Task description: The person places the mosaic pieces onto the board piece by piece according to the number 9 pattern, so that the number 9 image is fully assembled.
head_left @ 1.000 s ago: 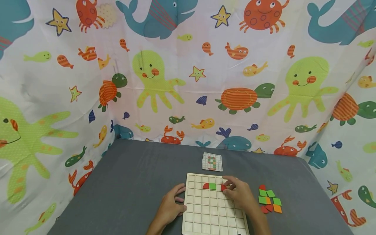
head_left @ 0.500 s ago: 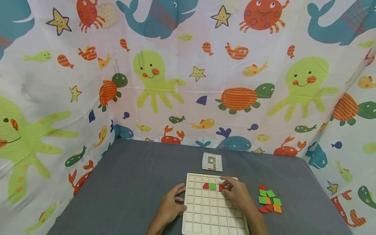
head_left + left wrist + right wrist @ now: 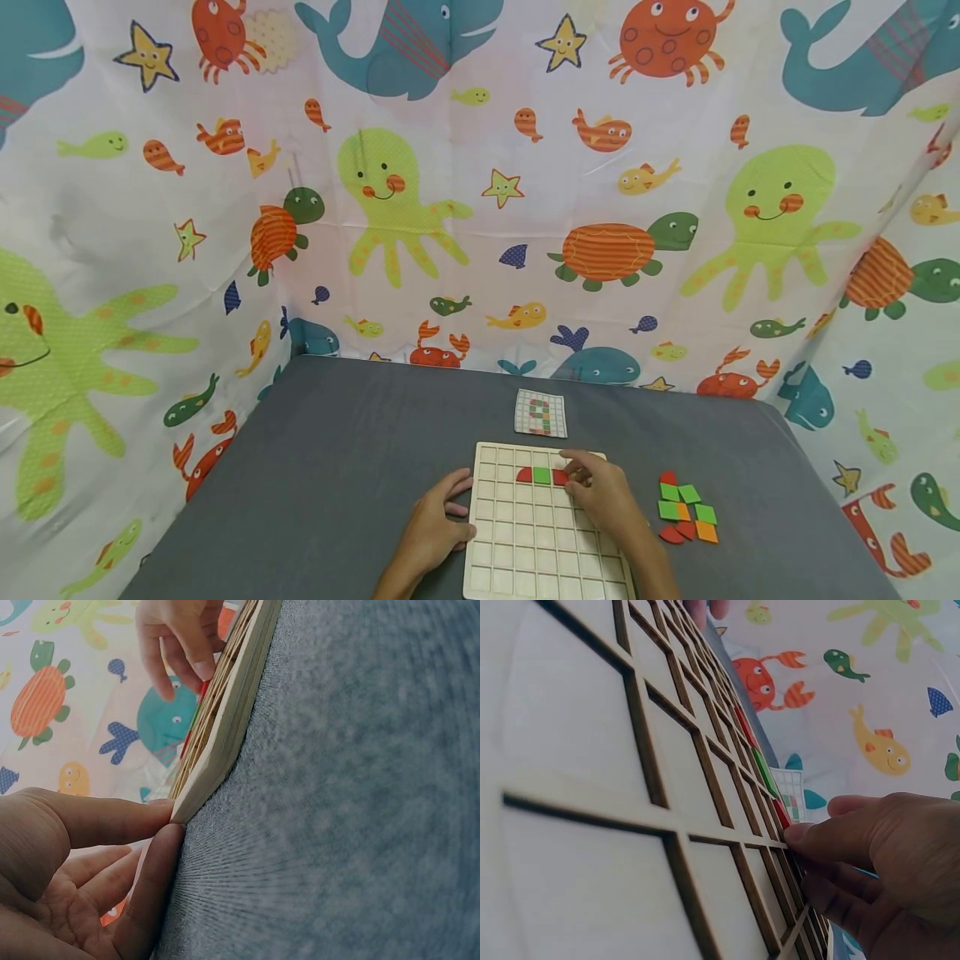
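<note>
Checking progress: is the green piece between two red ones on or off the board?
On: in the head view, the green piece covers one square of the board.

The red piece (image 3: 559, 477) slid left; now beside the green square (image 3: 542, 475).

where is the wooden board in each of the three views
Head: the wooden board is at the bottom, just right of centre.
Left wrist: the board is nearly edge-on, slanting from the top down to the left hand's thumb and finger.
Right wrist: the board is close up, filling the left side.
Shared landmark: the right hand, its fingers at a red tile.
</note>
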`<state>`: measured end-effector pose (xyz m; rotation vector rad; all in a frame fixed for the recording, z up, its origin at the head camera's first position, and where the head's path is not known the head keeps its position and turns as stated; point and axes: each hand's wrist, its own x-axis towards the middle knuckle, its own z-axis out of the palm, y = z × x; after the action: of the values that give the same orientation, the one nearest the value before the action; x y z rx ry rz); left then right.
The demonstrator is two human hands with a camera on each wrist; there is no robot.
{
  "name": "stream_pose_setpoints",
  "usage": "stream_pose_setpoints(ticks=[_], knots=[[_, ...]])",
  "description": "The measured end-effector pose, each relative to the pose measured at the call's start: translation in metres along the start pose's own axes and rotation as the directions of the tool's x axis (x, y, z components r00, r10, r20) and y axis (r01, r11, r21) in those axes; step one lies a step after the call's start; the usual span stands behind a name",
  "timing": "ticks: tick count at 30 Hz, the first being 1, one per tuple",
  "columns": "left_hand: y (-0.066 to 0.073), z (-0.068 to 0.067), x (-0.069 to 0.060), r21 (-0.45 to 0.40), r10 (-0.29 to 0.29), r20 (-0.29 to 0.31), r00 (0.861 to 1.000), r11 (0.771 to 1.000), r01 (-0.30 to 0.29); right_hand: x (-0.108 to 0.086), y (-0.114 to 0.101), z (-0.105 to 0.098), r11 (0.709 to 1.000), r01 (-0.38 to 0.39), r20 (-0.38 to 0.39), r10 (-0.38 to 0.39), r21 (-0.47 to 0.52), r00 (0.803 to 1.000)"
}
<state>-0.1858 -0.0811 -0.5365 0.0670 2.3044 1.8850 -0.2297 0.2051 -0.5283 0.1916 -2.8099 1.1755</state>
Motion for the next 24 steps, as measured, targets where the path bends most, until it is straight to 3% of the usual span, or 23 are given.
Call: stream_pose_setpoints(ticks=[14,24], knots=[[0.0005,0.0002,0.0001,0.016,0.009,-0.005,1.0,1.0,-0.009,0.0003,0.0002,0.0028,1.0,0.01,-0.001,-0.01,0.012,1.0],[0.001,0.0002,0.0,0.018,0.002,-0.009,1.0,1.0,-0.002,-0.0006,0.0051,-0.0066,0.998,-0.006,-0.01,0.007,0.07,1.0]])
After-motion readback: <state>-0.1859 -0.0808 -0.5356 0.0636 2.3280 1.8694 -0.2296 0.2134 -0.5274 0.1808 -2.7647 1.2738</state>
